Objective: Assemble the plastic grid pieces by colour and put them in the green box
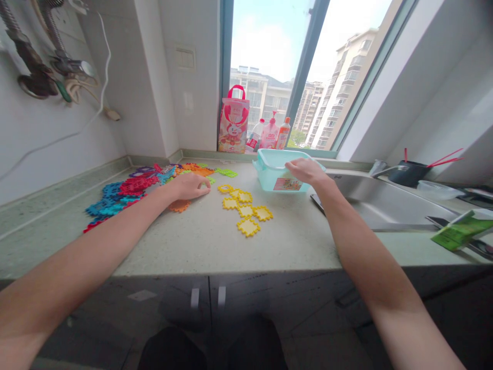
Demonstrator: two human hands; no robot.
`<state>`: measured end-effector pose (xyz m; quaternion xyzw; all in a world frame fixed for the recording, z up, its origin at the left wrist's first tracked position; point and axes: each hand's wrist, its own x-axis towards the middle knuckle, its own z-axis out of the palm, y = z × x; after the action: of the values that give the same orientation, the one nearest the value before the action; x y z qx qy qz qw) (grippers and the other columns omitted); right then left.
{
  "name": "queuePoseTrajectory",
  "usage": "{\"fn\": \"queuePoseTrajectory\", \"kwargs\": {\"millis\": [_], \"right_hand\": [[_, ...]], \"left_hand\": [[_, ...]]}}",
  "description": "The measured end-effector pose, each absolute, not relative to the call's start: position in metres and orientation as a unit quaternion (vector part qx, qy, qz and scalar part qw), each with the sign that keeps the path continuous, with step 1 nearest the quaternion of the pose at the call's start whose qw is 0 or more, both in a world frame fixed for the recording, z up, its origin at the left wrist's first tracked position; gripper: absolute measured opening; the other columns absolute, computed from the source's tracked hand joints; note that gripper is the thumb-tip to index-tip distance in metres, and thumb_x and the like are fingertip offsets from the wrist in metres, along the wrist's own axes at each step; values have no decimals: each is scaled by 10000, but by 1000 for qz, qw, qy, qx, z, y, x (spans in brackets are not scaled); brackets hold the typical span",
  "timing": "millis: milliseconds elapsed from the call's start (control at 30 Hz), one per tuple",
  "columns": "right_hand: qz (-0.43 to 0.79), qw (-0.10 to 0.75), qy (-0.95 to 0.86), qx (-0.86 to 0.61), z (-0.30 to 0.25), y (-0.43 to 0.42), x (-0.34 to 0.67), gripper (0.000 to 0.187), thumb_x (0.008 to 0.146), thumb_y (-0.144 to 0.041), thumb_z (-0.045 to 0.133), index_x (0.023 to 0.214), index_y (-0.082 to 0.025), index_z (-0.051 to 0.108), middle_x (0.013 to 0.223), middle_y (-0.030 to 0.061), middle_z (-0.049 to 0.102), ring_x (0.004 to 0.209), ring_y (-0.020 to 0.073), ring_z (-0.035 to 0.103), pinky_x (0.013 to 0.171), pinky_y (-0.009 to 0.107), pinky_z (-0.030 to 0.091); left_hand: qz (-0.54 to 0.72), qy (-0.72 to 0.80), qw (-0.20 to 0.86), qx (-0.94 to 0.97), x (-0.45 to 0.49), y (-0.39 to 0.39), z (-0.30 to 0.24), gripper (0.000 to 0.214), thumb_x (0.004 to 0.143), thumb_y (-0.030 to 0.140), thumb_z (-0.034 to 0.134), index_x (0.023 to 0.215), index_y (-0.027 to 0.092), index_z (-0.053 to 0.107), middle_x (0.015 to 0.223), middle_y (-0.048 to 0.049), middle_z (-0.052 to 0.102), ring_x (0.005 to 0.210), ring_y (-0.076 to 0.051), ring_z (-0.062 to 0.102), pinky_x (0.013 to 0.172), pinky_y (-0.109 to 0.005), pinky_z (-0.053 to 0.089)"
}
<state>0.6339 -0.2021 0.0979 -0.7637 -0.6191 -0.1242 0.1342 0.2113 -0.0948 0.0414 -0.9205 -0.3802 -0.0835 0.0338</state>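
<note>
My left hand [191,186] rests at the right edge of a heap of colourful interlocking plastic pieces [140,185]. Its thumb and index finger curve together in a pinch; whatever is between the tips is too small to make out. An orange piece [179,206] lies just below that hand, and a green piece [226,172] lies beyond it. Several yellow square pieces with toothed edges [245,210] are spread on the counter between my hands. My right hand [304,169] is closed over the front right rim of a light-teal plastic tub [265,177], whose inside is mostly hidden.
A steel sink [362,205] is set into the counter [215,252] on the right, with a dark pot [410,172] behind it. A green packet [462,229] lies at far right. Bottles [270,133] and a pink bag [233,126] stand by the window.
</note>
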Motion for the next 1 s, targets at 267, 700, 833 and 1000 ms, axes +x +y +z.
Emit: {"fn": "queuePoseTrajectory", "kwargs": {"millis": [267, 700, 833, 1000], "right_hand": [[-104, 89, -594, -793, 97, -203, 626, 726, 1061, -593, 269, 1205, -133, 812, 1337, 214, 749, 1205, 363, 705, 908, 390, 511], [-112, 90, -588, -796, 94, -199, 628, 795, 1076, -672, 225, 1196, -158, 820, 1345, 212, 745, 1252, 378, 690, 979, 434, 517], [-126, 106, -593, -788, 92, -200, 627, 806, 1078, -677, 216, 1170, -168, 833, 1314, 212, 758, 1239, 382, 693, 980, 441, 519], [-146, 122, -598, -779, 91, -202, 624, 821, 1074, -690, 197, 1107, -192, 849, 1266, 204, 776, 1181, 397, 714, 941, 456, 525]], "left_hand": [[-73, -372, 44, -924, 212, -95, 43, 435, 944, 527, 523, 1157, 271, 803, 865, -36, 778, 782, -218, 696, 695, -291, 423], [-78, -371, 39, -924, 210, -89, 39, 430, 930, 519, 529, 1168, 284, 799, 871, -21, 780, 814, -212, 705, 703, -280, 421], [-80, -369, 42, -925, 210, -89, 39, 429, 930, 524, 531, 1163, 281, 798, 858, -18, 777, 801, -208, 700, 677, -278, 409], [-75, -372, 38, -924, 210, -88, 39, 422, 935, 516, 535, 1181, 292, 794, 860, -14, 780, 802, -209, 701, 686, -280, 417]]}}
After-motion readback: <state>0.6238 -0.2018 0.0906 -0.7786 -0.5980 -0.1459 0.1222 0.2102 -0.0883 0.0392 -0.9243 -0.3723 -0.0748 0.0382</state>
